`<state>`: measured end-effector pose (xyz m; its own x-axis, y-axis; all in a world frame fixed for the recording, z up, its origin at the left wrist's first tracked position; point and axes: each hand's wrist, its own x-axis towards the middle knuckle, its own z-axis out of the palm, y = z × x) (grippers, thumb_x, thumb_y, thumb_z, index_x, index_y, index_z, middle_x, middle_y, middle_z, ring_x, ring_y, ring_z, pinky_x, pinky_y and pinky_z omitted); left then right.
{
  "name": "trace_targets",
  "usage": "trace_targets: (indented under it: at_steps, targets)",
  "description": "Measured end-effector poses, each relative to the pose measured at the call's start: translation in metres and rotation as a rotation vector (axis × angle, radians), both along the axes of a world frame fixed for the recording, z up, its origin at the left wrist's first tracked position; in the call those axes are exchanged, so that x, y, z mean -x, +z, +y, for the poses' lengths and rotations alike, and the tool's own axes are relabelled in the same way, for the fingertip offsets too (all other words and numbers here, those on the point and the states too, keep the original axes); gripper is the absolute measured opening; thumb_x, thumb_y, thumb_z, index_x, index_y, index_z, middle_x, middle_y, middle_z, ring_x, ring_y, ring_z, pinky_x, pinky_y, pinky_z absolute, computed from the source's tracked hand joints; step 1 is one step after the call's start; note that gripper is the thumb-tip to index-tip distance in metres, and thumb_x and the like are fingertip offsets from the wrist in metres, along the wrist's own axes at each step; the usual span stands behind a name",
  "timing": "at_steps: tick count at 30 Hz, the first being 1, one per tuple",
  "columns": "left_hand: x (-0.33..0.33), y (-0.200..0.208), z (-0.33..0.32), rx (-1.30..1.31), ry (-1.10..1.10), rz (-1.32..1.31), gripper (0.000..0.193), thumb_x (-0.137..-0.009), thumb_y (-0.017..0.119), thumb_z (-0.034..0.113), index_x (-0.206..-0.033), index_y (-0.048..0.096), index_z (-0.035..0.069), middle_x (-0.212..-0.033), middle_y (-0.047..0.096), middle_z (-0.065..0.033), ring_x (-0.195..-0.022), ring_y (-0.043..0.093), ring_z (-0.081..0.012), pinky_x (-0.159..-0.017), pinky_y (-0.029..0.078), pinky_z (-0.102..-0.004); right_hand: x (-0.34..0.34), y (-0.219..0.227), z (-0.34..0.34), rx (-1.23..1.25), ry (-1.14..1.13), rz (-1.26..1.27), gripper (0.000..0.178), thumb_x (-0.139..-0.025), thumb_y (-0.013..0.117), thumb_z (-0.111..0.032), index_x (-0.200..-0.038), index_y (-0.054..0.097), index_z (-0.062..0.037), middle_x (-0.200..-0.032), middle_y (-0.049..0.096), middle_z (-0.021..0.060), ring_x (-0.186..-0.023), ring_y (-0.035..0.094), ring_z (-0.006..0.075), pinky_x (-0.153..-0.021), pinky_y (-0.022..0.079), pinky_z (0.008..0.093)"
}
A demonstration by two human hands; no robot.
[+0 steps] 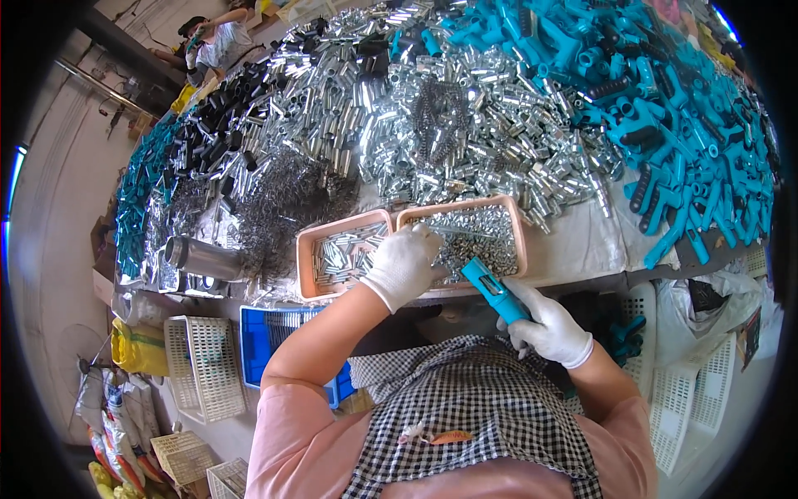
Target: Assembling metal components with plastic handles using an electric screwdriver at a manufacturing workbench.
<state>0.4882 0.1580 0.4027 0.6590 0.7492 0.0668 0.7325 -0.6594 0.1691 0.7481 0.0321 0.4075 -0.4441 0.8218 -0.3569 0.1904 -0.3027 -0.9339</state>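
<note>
My right hand (549,328), in a white glove, is closed around a teal pistol-shaped tool body (492,287) with a long slot in its barrel. The body tilts up and to the left, toward the bins. My gloved left hand (407,264) is at the near left side of a peach plastic bin (522,249) full of small metal parts (478,237). Its fingers are bent together at the parts; whatever they grip is hidden. Left of it stands a second peach bin (306,270) holding slim metal pins (345,254), partly covered by my left wrist.
Behind the bins are heaps of silvery metal fittings (490,125), dark springs (291,200) and black parts (220,125). Teal tool bodies (706,158) pile up at right. A metal cylinder (204,258) lies at left. Crates (204,366) stand below the table; another person (224,46) is far left.
</note>
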Motion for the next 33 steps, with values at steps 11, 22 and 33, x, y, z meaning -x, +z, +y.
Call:
trace_targets:
  at_steps: [11, 22, 33]
  targets:
    - [0.003, -0.023, 0.001, 0.014, 0.130, -0.234, 0.010, -0.087, 0.061, 0.014, -0.090, 0.062, 0.005, -0.082, 0.064, -0.0170, -0.076, 0.066, -0.0364, -0.068, 0.052, -0.0471, 0.006, -0.018, 0.003, 0.395, -0.275, 0.641, 0.075, -0.093, 0.061, -0.020, -0.155, 0.022, -0.0058, -0.099, 0.061, 0.0182, -0.063, 0.060, 0.0183, -0.051, 0.053, 0.0312]
    - [-0.013, -0.017, 0.005, 0.230, 0.086, 0.207, 0.027, -0.077, 0.075, 0.028, -0.091, 0.069, 0.006, -0.095, 0.067, -0.0133, -0.095, 0.067, -0.0319, -0.079, 0.055, -0.0412, 0.028, -0.013, -0.013, 0.417, -0.272, 0.681, 0.067, -0.098, 0.058, -0.022, -0.155, 0.024, -0.0092, -0.103, 0.063, 0.0160, -0.068, 0.063, 0.0170, -0.057, 0.054, 0.0325]
    - [-0.001, -0.041, -0.015, -0.057, 0.221, -0.353, 0.022, -0.089, 0.062, 0.026, -0.088, 0.060, 0.005, -0.076, 0.063, -0.0154, -0.074, 0.065, -0.0356, -0.066, 0.052, -0.0490, 0.037, -0.023, -0.025, 0.469, -0.378, 0.688, 0.059, -0.097, 0.054, -0.020, -0.151, 0.031, -0.0137, -0.100, 0.062, 0.0154, -0.067, 0.058, 0.0170, -0.056, 0.049, 0.0324]
